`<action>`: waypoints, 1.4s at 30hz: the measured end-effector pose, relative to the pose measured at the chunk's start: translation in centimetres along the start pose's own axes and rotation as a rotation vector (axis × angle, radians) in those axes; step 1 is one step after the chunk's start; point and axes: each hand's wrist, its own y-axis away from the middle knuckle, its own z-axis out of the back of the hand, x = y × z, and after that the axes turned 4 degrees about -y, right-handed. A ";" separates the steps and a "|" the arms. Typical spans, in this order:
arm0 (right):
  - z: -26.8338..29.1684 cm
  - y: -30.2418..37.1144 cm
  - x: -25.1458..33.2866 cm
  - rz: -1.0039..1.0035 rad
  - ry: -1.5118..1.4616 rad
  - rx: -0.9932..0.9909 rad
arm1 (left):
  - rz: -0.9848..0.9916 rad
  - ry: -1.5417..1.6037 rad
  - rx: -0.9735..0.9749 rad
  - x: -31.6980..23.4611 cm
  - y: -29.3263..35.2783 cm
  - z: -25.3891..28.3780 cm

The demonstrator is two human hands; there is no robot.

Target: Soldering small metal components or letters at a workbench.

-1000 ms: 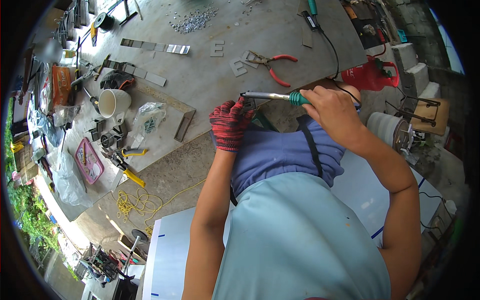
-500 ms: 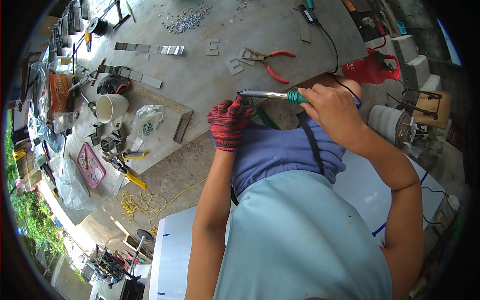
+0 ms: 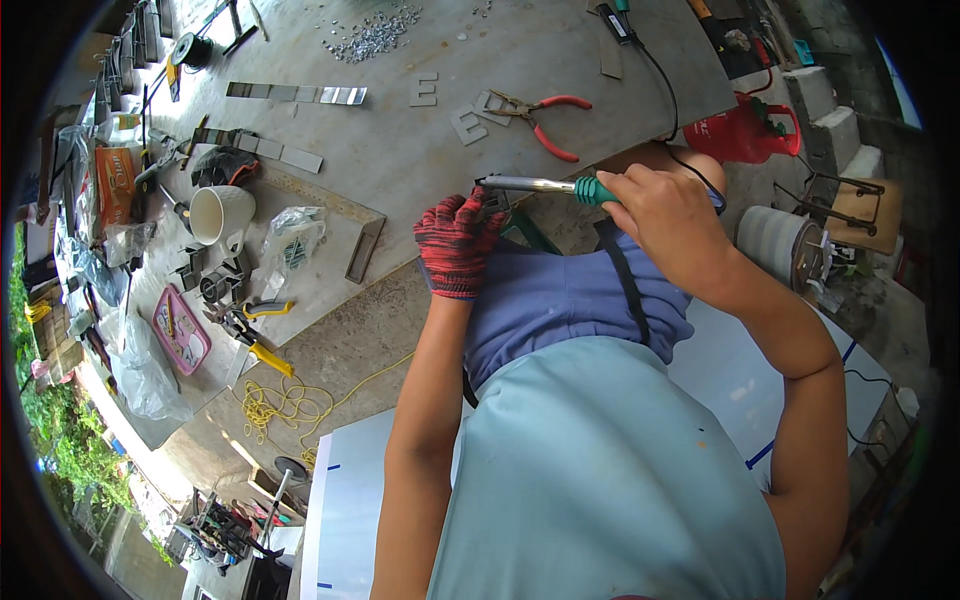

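My right hand [image 3: 662, 218], bare, is closed around the green handle of a soldering iron [image 3: 535, 186]. Its thick metal shaft points left, and the dark tip meets a small dark metal piece [image 3: 492, 203]. That piece is pinched in the fingers of my left hand [image 3: 455, 248], which wears a red and black knitted glove; the fingers hide much of it. Both hands are above my lap at the table's near edge. Just beyond them on the table lie pliers [image 3: 538, 112] with red handles, partly over flat E-shaped metal pieces [image 3: 467, 127].
On the grey table [image 3: 300, 125] are metal strips [image 3: 295, 94], shiny bits [image 3: 370, 38], an angled metal bar [image 3: 366, 248], a white mug [image 3: 222, 215], a pink tray [image 3: 182, 330] and yellow-handled cutters [image 3: 268, 358]. A red gas cylinder [image 3: 735, 137] stands at the right. Yellow cord [image 3: 275, 405] lies below.
Hardly anything differs. Both hands stay in place with the soldering iron tip at the metal piece; the view has shifted very slightly.
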 end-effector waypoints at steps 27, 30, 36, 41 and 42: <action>1.9 -0.9 -0.8 -0.006 -0.118 0.038 | -0.010 0.010 -0.006 0.2 0.1 -0.1; 1.0 -0.7 -0.9 0.019 -0.121 0.040 | -0.009 -0.008 -0.025 0.3 0.2 -0.2; 0.5 -0.5 -0.6 -0.007 -0.142 0.047 | -0.015 0.002 -0.018 0.3 0.2 -0.3; 0.0 -0.2 -0.8 -0.002 -0.134 0.033 | -0.012 0.019 -0.033 0.4 0.3 -0.5; 0.2 -0.1 -0.8 0.001 -0.133 0.036 | -0.007 0.018 -0.034 0.4 0.3 -0.5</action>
